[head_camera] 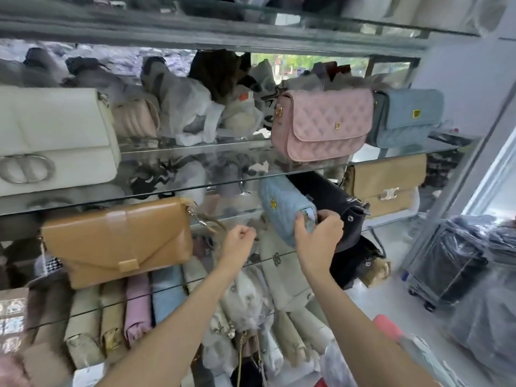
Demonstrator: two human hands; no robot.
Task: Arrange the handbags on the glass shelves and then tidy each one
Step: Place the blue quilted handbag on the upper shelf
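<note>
Here we face the glass shelves (195, 152), and we take the light blue quilted bag (282, 208) as our landmark. It sits under the middle pane, turned end-on toward us, its long axis running from front to back and tipped a little to the left; its quilted front with a small gold clasp faces left.

Largest is the white bag (53, 135), far up and left of the landmark, with a big round metal clasp. Below and left of the landmark lies the tan envelope bag (117, 241), long axis across the shelf, its flap pointing down to a square tab. Up and right stand the pink quilted bag (321, 124) and, beyond it, a grey-blue quilted bag (407, 115), both upright and facing us. A black bag (335, 208) touches the landmark's right side, and a beige bag (388, 182) stands further right.

Our right hand (318, 233) pinches the landmark's near end, thumb and fingers curled on it. Our left hand (240, 241), just left of it, is a loose fist holding nothing we can see. Between the tan bag and the landmark the shelf shows open glass, where the left hand hovers.
</note>
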